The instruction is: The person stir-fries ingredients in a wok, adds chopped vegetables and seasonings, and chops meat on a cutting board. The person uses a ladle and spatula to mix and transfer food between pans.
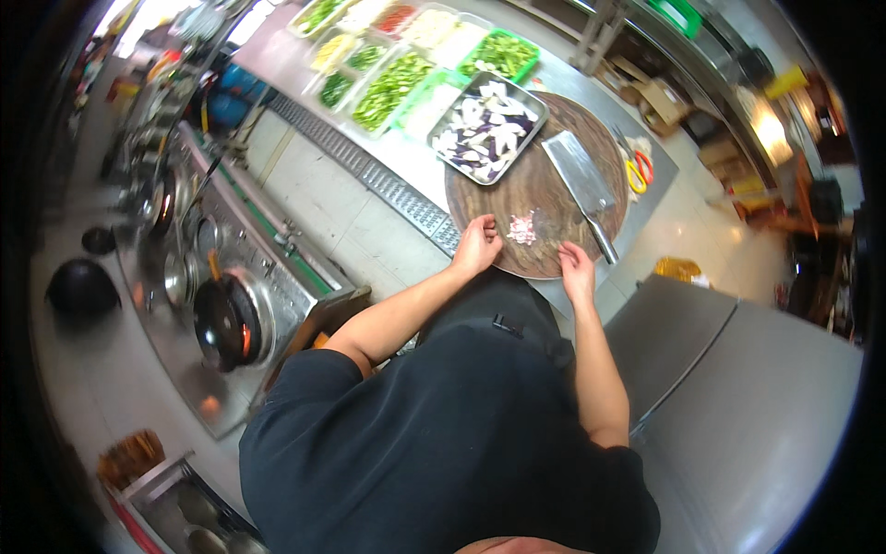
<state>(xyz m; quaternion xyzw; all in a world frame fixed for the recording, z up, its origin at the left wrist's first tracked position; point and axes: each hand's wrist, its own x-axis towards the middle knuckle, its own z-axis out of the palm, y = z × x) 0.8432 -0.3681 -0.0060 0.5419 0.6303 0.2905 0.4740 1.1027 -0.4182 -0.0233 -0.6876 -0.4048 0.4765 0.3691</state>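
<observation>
On the round wooden chopping block lies a small heap of finely chopped pinkish-white pieces. My left hand is just left of the heap at the block's near edge, fingers loosely curled and nothing visible in them. To the heap's right, my right hand hovers by the near rim with its fingers slightly bent, also without a visible object. A Chinese cleaver lies flat on the block's right side, handle towards me. The metal tray of cut eggplant rests partly on the block's far left.
Plastic containers of chopped green vegetables line the far left of the metal table. Scissors with red and yellow handles lie right of the block. A stove with a wok stands to my left, a metal cabinet to my right.
</observation>
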